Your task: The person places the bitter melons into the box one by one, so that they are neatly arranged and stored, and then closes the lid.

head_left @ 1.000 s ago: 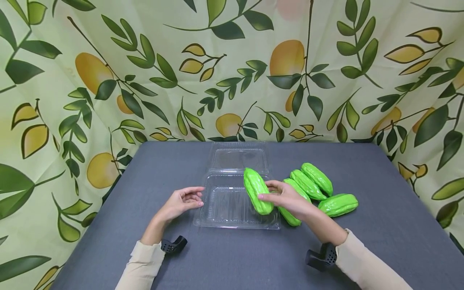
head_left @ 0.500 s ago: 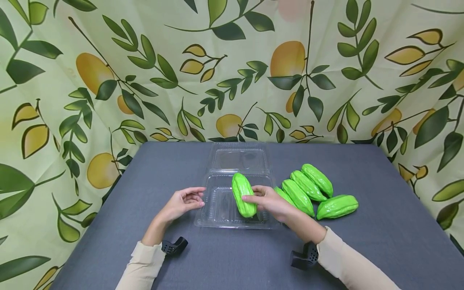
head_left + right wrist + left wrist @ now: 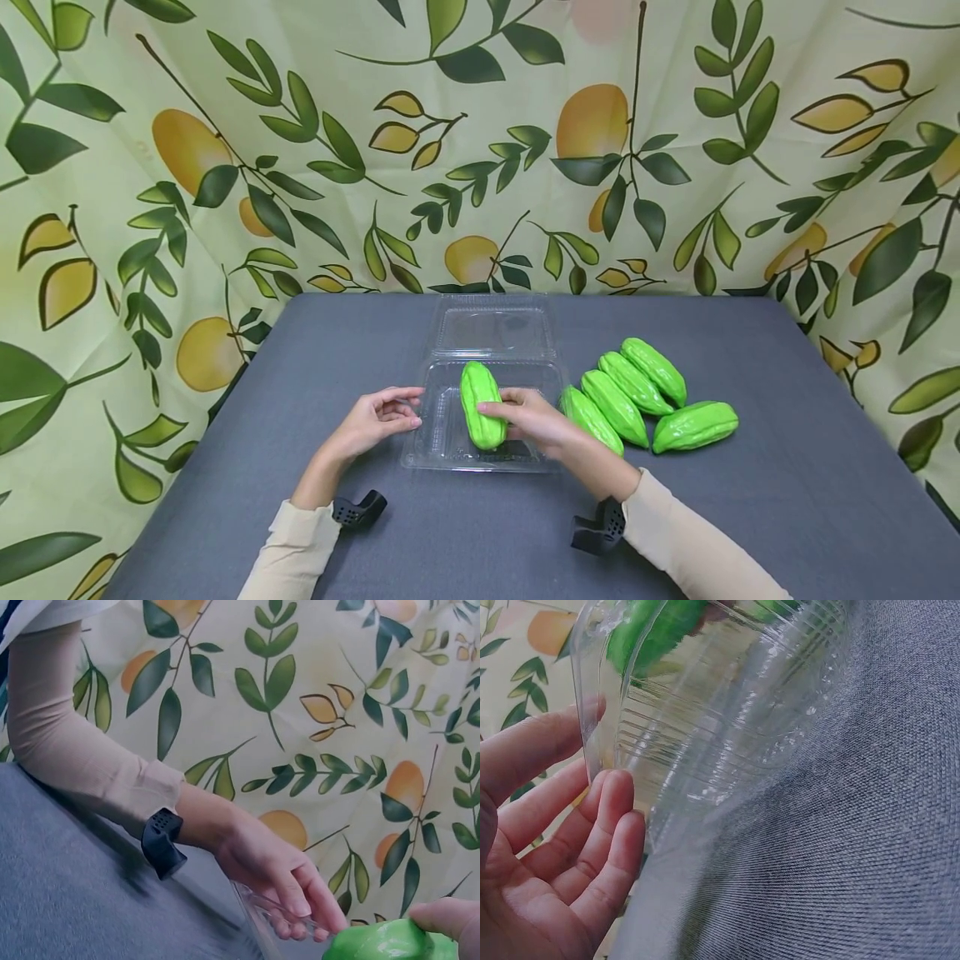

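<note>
My right hand [image 3: 534, 423] holds a bright green ridged bitter melon [image 3: 480, 404] between thumb and fingers, over the base of a clear plastic clamshell container [image 3: 442, 462]. The right wrist view shows the thumb on top of the bitter melon [image 3: 390, 939]. At the container's left rim is my left hand [image 3: 378, 421], its fingers loosely bent and its thumb apart from the index finger. In the left wrist view the fingertips [image 3: 617, 787] lie right at the clear rim [image 3: 590, 742], and green shows through the plastic.
Several more bitter melons [image 3: 633, 383] lie on the grey cloth-covered table [image 3: 480, 533], just right of the container. The container's lid [image 3: 491, 325] lies folded back toward the leaf-and-fruit patterned curtain [image 3: 480, 167] behind the table.
My right hand has carried the bitter melon leftward and slightly down, from the container's right side to its middle. The left hand has stayed at the rim.
</note>
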Demonstrator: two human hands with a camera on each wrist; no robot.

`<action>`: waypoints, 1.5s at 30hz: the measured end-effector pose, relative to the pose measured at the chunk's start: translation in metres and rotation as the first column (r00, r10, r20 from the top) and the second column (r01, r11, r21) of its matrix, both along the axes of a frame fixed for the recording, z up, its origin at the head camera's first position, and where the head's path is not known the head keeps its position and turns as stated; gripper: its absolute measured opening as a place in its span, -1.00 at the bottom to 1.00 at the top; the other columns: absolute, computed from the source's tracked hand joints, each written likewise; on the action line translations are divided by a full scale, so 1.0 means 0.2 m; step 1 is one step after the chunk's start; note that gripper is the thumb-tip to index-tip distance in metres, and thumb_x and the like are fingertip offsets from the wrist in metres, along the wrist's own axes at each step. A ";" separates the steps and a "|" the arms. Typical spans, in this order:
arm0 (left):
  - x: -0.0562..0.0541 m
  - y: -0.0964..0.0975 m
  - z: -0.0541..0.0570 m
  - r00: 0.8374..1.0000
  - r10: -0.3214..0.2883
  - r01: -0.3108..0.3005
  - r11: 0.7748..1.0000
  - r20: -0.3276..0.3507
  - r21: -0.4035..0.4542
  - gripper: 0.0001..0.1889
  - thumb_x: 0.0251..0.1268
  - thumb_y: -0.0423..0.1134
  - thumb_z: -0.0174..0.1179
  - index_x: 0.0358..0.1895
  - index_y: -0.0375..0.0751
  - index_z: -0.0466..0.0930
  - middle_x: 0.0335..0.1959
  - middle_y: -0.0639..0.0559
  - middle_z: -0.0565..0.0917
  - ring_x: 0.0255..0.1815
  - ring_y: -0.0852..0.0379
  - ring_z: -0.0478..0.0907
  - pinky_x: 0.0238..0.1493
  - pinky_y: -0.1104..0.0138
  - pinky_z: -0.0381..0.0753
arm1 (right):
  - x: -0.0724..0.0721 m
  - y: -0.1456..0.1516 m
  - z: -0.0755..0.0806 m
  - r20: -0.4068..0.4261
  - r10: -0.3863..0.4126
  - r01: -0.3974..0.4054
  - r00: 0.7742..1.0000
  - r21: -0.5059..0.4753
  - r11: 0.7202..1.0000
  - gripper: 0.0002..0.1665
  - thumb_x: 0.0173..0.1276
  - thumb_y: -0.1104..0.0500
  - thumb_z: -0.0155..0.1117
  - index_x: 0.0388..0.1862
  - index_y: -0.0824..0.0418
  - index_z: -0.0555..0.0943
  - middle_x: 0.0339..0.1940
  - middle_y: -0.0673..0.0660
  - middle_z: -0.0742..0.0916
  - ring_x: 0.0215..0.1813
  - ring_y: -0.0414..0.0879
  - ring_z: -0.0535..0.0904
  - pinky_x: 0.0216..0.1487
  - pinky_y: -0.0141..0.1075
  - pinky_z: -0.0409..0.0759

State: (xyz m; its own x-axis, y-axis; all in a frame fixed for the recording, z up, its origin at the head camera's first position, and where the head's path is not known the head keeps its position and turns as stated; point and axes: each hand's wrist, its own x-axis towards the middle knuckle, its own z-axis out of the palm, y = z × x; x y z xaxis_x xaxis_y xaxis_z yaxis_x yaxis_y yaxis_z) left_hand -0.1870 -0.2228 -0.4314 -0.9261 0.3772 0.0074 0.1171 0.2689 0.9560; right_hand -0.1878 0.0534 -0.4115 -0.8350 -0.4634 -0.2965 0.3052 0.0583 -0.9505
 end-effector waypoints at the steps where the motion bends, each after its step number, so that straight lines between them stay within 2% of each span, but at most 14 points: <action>1: 0.00 0.00 0.00 1.000 0.000 0.000 1.000 -0.002 -0.002 -0.44 0.16 -0.41 0.31 0.22 -0.57 0.39 0.02 -0.56 0.50 -0.27 0.45 0.57 -0.21 0.57 0.61 | 0.00 -0.01 0.00 0.007 -0.001 0.001 1.000 -0.005 1.000 -0.40 0.36 0.14 0.17 0.19 0.58 0.35 -0.09 0.15 0.64 -0.23 -0.25 0.64 -0.01 -0.29 0.69; 17: 0.00 -0.01 -0.01 1.000 -0.008 0.008 1.000 -0.012 -0.014 -0.46 0.17 -0.39 0.31 0.22 -0.54 0.41 0.03 -0.54 0.52 -0.26 0.44 0.58 -0.21 0.57 0.61 | 0.00 -0.16 -0.05 0.026 -0.025 0.023 0.999 0.060 0.998 -0.42 0.32 0.13 0.23 0.10 0.60 0.45 -0.32 0.10 0.70 -0.36 -0.24 0.62 -0.15 -0.30 0.71; 25: 0.00 -0.01 -0.01 1.000 -0.006 0.006 1.000 -0.016 -0.023 -0.47 0.19 -0.38 0.30 0.22 -0.51 0.42 0.04 -0.52 0.52 -0.25 0.44 0.57 -0.19 0.55 0.62 | 0.00 -0.22 -0.07 0.051 -0.035 0.030 0.998 0.098 0.995 -0.50 0.31 0.14 0.26 0.04 0.55 0.50 -0.19 0.32 0.76 -0.38 -0.22 0.66 -0.13 -0.26 0.73; 32: 0.00 -0.01 -0.02 1.000 0.017 -0.018 0.999 -0.015 -0.039 -0.47 0.19 -0.36 0.30 0.22 -0.49 0.44 -0.01 -0.40 0.57 -0.25 0.43 0.57 -0.19 0.55 0.62 | -0.02 -0.25 -0.08 0.070 -0.034 0.025 0.997 0.117 0.993 -0.52 0.31 0.12 0.27 0.00 0.52 0.52 -0.17 0.34 0.76 -0.38 -0.22 0.66 -0.11 -0.24 0.73; 35: 0.00 -0.01 -0.01 0.999 0.021 -0.022 0.999 -0.025 -0.044 -0.47 0.19 -0.36 0.30 0.22 -0.49 0.44 -0.01 -0.35 0.58 -0.25 0.44 0.57 -0.20 0.55 0.62 | -0.02 -0.26 -0.08 0.072 -0.053 0.045 0.996 0.112 0.993 -0.53 0.31 0.14 0.26 -0.02 0.55 0.51 -0.23 0.33 0.76 -0.40 -0.21 0.66 -0.14 -0.23 0.73; 39: 0.00 0.00 -0.01 1.000 0.010 -0.011 0.999 -0.026 -0.040 -0.47 0.21 -0.35 0.29 0.23 -0.52 0.42 0.00 -0.45 0.55 -0.25 0.45 0.56 -0.20 0.55 0.61 | -0.02 -0.26 -0.09 0.063 -0.081 0.072 0.995 0.129 0.989 -0.58 0.30 0.16 0.29 -0.11 0.54 0.54 -0.35 0.28 0.77 -0.47 -0.21 0.65 -0.22 -0.24 0.74; 45: 0.00 0.00 -0.02 0.999 0.015 -0.017 0.999 -0.032 -0.041 -0.49 0.22 -0.37 0.28 0.22 -0.50 0.43 -0.02 -0.46 0.56 -0.27 0.45 0.56 -0.22 0.55 0.60 | -0.01 -0.27 -0.09 0.067 -0.087 0.077 0.994 0.137 0.988 -0.58 0.31 0.16 0.29 -0.11 0.54 0.54 -0.55 0.10 0.68 -0.54 -0.25 0.60 -0.34 -0.32 0.73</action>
